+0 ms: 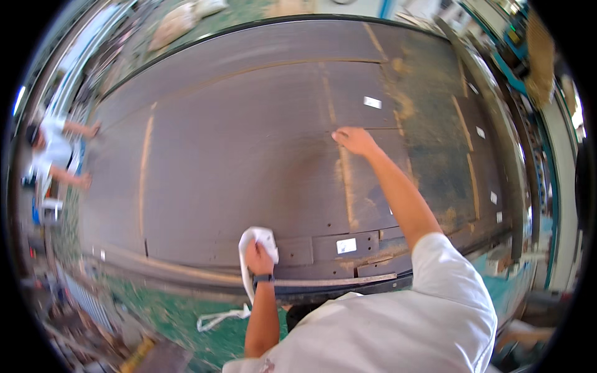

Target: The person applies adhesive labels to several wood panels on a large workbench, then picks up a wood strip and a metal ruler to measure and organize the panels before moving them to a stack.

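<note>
The left hand [256,258], low by the near edge of the brown boards [242,155], grasps a white cloth [267,237]; the right hand [353,140] reaches forward, arm outstretched, fingers bent, grip unclear.

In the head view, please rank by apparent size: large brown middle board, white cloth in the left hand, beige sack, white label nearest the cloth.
1. Brown board
2. White cloth and beige sack: too alike to rank
3. White label
</note>
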